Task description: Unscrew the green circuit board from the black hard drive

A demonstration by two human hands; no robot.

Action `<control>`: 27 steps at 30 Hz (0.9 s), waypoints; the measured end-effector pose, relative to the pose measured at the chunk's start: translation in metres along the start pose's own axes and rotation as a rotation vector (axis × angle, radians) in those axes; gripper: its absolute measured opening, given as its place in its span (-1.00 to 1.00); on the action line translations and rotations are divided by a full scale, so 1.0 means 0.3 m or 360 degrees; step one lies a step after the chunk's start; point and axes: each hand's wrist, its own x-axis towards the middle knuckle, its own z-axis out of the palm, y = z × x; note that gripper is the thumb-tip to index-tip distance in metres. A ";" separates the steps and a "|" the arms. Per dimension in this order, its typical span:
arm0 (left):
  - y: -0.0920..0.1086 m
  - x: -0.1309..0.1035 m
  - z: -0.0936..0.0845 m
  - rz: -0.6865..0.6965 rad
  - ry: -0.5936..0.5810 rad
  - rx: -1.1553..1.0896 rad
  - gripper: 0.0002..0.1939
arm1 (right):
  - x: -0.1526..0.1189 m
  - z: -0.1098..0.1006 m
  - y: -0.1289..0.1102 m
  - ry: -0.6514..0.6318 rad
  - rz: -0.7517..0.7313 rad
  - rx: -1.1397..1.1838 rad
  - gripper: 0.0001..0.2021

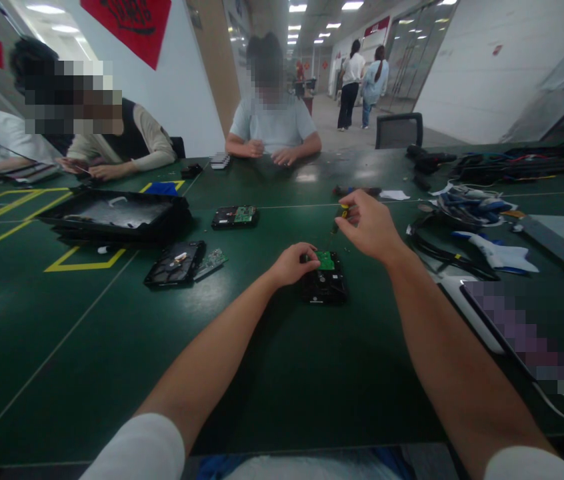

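Observation:
A black hard drive point(325, 288) with a green circuit board point(326, 261) lies on the table in front of me. My left hand point(296, 265) rests on its left side, thumb and fingers gripping the edge by the board. My right hand point(368, 223) is closed around a screwdriver point(345, 212) with a yellow and dark handle. The screwdriver points down above the far end of the drive; whether its tip touches anything is too small to tell. Tiny bits, perhaps screws, lie just right of the drive.
Leftward lie a second hard drive point(235, 217), an opened drive casing point(175, 264), a loose circuit board point(211, 263) and stacked black trays point(117, 213). Cables point(447, 247), a white-and-blue glove point(497, 252), a metal box point(562, 237) and a phone point(517, 327) occupy the right. Co-workers sit across the green table point(242, 373).

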 end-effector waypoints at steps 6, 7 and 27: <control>0.007 -0.001 0.000 0.0007 0.0007 -0.0006 -0.91 | 0.000 0.003 -0.003 -0.0045 -0.0043 -0.0027 -0.72; 0.007 0.000 0.000 0.0005 0.0004 -0.0006 -0.91 | 0.000 0.003 -0.003 -0.0045 -0.0056 -0.0033 -0.72; 0.005 -0.002 -0.001 0.0003 -0.0006 -0.0013 -0.91 | -0.003 0.002 -0.009 -0.0059 -0.0031 -0.0020 -0.72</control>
